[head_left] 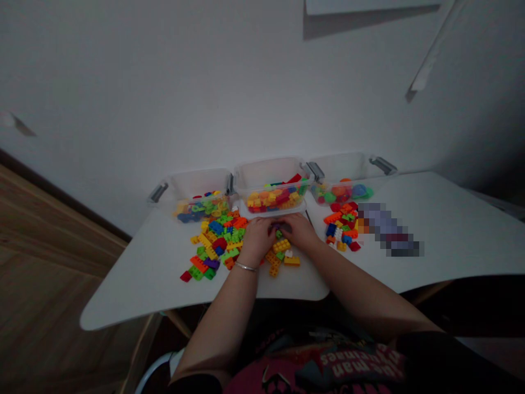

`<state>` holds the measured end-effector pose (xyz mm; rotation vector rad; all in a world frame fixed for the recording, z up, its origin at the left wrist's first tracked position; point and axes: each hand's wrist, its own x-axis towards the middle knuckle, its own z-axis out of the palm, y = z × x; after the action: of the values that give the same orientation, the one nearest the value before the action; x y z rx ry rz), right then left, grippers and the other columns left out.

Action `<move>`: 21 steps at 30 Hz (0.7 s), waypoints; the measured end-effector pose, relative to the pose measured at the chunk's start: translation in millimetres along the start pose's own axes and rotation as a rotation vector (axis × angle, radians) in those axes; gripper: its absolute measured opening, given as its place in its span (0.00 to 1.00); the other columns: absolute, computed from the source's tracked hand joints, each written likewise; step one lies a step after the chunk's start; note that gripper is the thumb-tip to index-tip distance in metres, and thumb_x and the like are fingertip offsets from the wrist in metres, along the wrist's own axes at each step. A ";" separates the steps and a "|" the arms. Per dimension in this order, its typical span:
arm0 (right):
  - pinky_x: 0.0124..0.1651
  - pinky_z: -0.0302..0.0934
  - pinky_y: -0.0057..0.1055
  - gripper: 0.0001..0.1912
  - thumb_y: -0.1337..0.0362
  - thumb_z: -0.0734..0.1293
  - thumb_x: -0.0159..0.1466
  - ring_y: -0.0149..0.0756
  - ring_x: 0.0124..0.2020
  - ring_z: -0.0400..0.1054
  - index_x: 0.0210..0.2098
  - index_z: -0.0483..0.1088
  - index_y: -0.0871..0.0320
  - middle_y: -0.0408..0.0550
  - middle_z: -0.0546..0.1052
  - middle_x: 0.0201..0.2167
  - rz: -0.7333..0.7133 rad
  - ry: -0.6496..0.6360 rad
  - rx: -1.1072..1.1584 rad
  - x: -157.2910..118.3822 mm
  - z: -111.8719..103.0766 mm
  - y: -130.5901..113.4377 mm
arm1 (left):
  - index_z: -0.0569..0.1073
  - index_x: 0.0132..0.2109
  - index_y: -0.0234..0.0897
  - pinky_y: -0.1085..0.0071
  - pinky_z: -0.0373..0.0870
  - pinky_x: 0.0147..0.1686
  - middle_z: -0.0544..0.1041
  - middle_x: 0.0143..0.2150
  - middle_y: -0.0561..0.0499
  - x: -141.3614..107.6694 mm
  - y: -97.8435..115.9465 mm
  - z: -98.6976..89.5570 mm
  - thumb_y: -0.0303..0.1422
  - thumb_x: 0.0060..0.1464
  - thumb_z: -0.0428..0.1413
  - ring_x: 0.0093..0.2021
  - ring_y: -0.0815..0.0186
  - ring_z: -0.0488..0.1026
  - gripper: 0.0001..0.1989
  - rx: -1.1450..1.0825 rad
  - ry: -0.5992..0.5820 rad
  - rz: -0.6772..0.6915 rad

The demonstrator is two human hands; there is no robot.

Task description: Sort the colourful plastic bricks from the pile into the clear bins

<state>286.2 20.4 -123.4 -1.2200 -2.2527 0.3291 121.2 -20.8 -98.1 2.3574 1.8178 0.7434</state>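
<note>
At the far left, a wooden surface (43, 257) runs along the edge of a white table (135, 279). Three clear plastic bins with grey latches stand in a row along the table's far side. The left bin (199, 186) holds mixed blue, green and yellow pieces. A loose heap of toy building bricks (217, 241) in yellow, green, blue, red and purple spreads below it, just beside the person's left hand (256, 239), which wears a thin silver bracelet (245, 267).

That hand curls forward, and its fingers (266, 224) meet those of the right hand (301, 231) just below the middle bin (270, 178), which is full of yellow, orange and red bricks. Between the two hands sits a dark brick (281, 226), partly covered by the fingers. Its exact colour and shape are hard to make out, and the grip is narrow, but I cannot tell whether either hand actually holds it. A small green brick (279, 234) lies touching the hands, with a yellow brick (281, 245) just below.

Further right, the right bin (340, 172) holds rounded green, red and blue pieces. A second heap of bricks (340, 227) lies beneath it, cut off on its right by a pixelated patch (385, 230) that hides whatever lies there.
</note>
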 end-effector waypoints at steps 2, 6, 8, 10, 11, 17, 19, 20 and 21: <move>0.57 0.61 0.42 0.18 0.68 0.69 0.59 0.45 0.51 0.69 0.49 0.75 0.58 0.52 0.79 0.48 -0.005 0.004 0.004 0.3 0.7 0.8 | 0.77 0.49 0.35 0.62 0.68 0.54 0.79 0.46 0.44 0.2 -0.5 1.1 0.28 0.56 0.55 0.49 0.59 0.72 0.13 0.007 0.018 -0.015; 0.59 0.59 0.42 0.22 0.71 0.68 0.59 0.44 0.54 0.68 0.53 0.73 0.56 0.51 0.77 0.52 -0.078 -0.027 0.005 2.1 3.4 3.1 | 0.78 0.42 0.32 0.62 0.68 0.52 0.78 0.42 0.43 0.6 -1.4 4.0 0.28 0.57 0.54 0.47 0.58 0.72 0.09 0.070 0.026 -0.045; 0.59 0.59 0.41 0.22 0.72 0.67 0.60 0.42 0.54 0.68 0.54 0.73 0.55 0.50 0.77 0.52 -0.129 -0.059 0.002 3.0 3.5 2.6 | 0.79 0.40 0.33 0.61 0.68 0.52 0.78 0.41 0.43 0.6 -1.7 4.8 0.29 0.57 0.53 0.47 0.57 0.72 0.09 0.098 0.009 -0.022; 0.58 0.60 0.40 0.20 0.71 0.66 0.61 0.41 0.53 0.68 0.52 0.74 0.55 0.50 0.78 0.51 -0.131 -0.081 -0.011 3.3 1.8 0.6 | 0.79 0.41 0.33 0.61 0.68 0.52 0.79 0.41 0.43 0.6 -2.0 5.0 0.29 0.58 0.53 0.47 0.57 0.72 0.10 0.104 0.006 -0.015; 0.57 0.60 0.40 0.18 0.70 0.66 0.62 0.41 0.52 0.69 0.51 0.74 0.55 0.51 0.78 0.50 -0.109 -0.082 -0.026 3.1 0.4 -0.6 | 0.79 0.41 0.34 0.61 0.68 0.53 0.79 0.41 0.43 0.6 -2.2 4.9 0.29 0.58 0.53 0.47 0.57 0.72 0.10 0.097 0.008 -0.019; 0.50 0.64 0.39 0.10 0.64 0.66 0.64 0.44 0.47 0.70 0.44 0.77 0.56 0.53 0.80 0.42 0.016 0.021 -0.133 -2.0 -15.1 -4.7 | 0.79 0.42 0.34 0.62 0.67 0.53 0.79 0.42 0.44 0.7 -3.0 4.3 0.28 0.56 0.55 0.47 0.57 0.72 0.10 0.054 0.012 -0.030; 0.49 0.65 0.39 0.11 0.64 0.66 0.64 0.43 0.46 0.70 0.44 0.76 0.56 0.52 0.80 0.41 -0.009 0.144 -0.085 -2.0 -24.7 -5.9 | 0.79 0.43 0.34 0.62 0.68 0.53 0.79 0.42 0.44 0.6 -3.0 4.4 0.28 0.56 0.54 0.48 0.57 0.71 0.10 0.054 0.019 -0.028; 0.49 0.65 0.39 0.11 0.64 0.66 0.63 0.42 0.45 0.70 0.45 0.75 0.56 0.52 0.80 0.41 -0.034 0.226 -0.046 -0.9 -30.7 -6.8 | 0.79 0.43 0.33 0.62 0.67 0.53 0.79 0.42 0.44 0.5 -2.9 4.5 0.28 0.56 0.54 0.48 0.57 0.71 0.10 0.055 0.022 -0.029; 0.49 0.65 0.39 0.12 0.63 0.66 0.63 0.42 0.45 0.71 0.46 0.75 0.56 0.52 0.79 0.41 -0.064 0.313 -0.006 1.1 -37.5 -8.0 | 0.79 0.43 0.33 0.62 0.67 0.53 0.79 0.42 0.44 0.3 -2.9 4.6 0.28 0.56 0.55 0.48 0.57 0.71 0.10 0.056 0.024 -0.030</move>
<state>301.7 15.2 -88.7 -1.1140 -2.0177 0.0984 120.6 -18.6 -103.0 2.3590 1.9038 0.7297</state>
